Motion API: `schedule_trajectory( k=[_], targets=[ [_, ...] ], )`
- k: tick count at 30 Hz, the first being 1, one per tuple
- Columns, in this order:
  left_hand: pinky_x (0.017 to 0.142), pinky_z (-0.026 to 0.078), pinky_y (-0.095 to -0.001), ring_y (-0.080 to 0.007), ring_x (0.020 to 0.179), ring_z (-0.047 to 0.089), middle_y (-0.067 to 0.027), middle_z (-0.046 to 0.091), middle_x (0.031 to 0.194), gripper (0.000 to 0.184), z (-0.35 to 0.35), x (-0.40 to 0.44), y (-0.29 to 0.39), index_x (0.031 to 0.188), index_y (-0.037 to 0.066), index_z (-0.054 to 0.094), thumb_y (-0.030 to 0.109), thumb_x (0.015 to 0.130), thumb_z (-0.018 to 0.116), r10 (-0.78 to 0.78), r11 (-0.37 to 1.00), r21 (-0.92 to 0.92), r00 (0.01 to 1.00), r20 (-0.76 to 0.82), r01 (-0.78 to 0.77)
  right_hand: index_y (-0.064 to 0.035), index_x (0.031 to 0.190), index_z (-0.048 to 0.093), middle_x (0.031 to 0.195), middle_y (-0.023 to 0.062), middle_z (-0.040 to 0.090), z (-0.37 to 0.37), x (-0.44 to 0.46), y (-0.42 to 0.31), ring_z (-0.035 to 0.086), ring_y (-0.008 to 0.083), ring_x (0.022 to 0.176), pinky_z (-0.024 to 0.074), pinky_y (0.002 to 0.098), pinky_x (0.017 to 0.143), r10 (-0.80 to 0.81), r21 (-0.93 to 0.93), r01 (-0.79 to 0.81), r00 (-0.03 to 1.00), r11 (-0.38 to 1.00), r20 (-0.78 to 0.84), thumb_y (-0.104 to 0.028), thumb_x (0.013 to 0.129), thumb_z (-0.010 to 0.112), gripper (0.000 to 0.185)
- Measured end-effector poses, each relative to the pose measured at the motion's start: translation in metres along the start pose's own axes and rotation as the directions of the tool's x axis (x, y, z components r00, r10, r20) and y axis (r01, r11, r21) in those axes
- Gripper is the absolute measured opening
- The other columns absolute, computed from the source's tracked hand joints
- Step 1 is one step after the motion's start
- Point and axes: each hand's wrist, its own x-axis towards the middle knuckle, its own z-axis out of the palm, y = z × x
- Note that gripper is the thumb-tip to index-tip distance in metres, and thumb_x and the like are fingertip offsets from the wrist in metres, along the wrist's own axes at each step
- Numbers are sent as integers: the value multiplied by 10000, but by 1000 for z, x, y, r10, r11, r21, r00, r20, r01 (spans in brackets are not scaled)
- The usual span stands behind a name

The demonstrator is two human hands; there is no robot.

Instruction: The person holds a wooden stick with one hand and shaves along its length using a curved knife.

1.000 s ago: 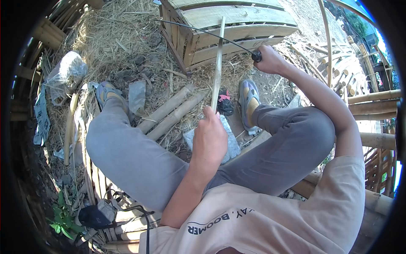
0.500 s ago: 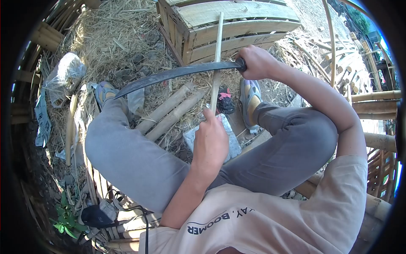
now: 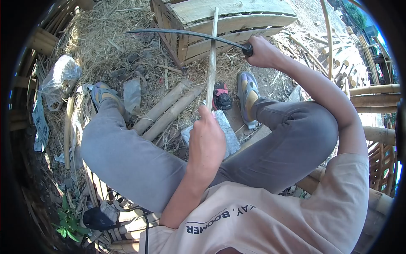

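Note:
My left hand (image 3: 207,144) is closed around the lower end of a pale wooden stick (image 3: 211,72), which points away from me, its far end in front of a slatted wooden crate (image 3: 237,25). Gripped by its dark handle in my right hand (image 3: 263,53) is a machete (image 3: 169,31) with a long curved blade. The blade points left and crosses the stick toward its far end; whether they touch I cannot tell. Below the stick, a whitish block (image 3: 228,133) is partly hidden by my left hand. Beside it lies a black and pink bundle (image 3: 221,97).
Two bamboo poles (image 3: 165,108) lie between my feet on straw-covered ground. A clear plastic bag (image 3: 62,78) is at the left, and a black cap-like item (image 3: 100,216) rests on bamboo slats near a green plant (image 3: 68,220). Cut bamboo (image 3: 347,67) is piled at the right.
The machete has swung away from me, its tip rising from near my left foot to the crate's height. Its crossing point has moved farther up the stick, and my right hand has shifted slightly right.

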Motion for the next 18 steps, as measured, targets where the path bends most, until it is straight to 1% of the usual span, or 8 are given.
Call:
schedule_trajectory(
  k=[2,3,6,9,12,13,16,18],
  targets=[
    [694,573,-552,-488,833,697,-340,669,820,195,-2,1,-2,1135,-106,452,51,1020,450,-12,999,46,1000,-11,13,48,909,683,833,237,698,-2,-7,-12,689,412,881,545,454,803,-20,30,20,1000,999,0,-206,799,729,280],
    [702,577,-547,-485,840,699,-340,670,829,198,-3,1,-2,1138,-108,454,47,1015,455,-14,998,56,1000,-13,14,18,921,704,804,200,702,-2,-8,-16,689,398,832,535,439,783,-41,75,42,999,996,-15,-260,843,755,293],
    [717,583,-536,-481,853,703,-343,674,848,211,-5,3,-3,1148,-113,457,38,1001,466,-13,997,81,1000,-21,14,17,905,711,750,184,693,-20,-11,-43,693,381,785,537,435,757,-72,68,67,995,995,73,-288,853,762,313],
    [717,583,-534,-487,851,700,-346,672,847,224,-1,7,-3,1158,-119,454,27,989,469,-16,997,80,1000,-25,18,14,862,711,720,176,684,-6,-10,-45,694,367,759,541,440,730,-167,155,155,984,976,65,-293,850,760,311],
    [711,579,-540,-493,847,697,-350,667,836,230,4,9,-4,1164,-123,446,12,979,464,-27,996,79,999,-22,29,15,837,712,713,182,682,-1,-10,-50,691,372,731,542,446,695,-216,113,207,974,972,74,-305,835,771,325],
    [705,578,-544,-494,842,697,-351,665,829,229,6,9,-4,1165,-124,442,9,980,460,-21,996,81,1000,-23,23,14,818,714,723,193,687,2,-11,-53,693,380,733,551,457,695,-210,84,206,977,975,44,-328,825,781,348],
    [682,571,-553,-499,824,692,-354,656,802,229,14,9,-4,1174,-128,428,10,993,441,-10,997,76,999,-32,13,20,792,694,710,201,657,-7,-12,-60,671,407,741,542,451,695,-154,45,149,981,988,115,-274,801,774,305],
    [668,566,-559,-502,810,689,-354,651,786,225,17,8,-3,1178,-129,419,14,1004,427,3,998,60,999,-35,-1,21,799,704,741,219,682,5,-10,-52,690,411,757,565,470,720,-139,23,138,988,990,70,-209,751,739,237]
  ],
)
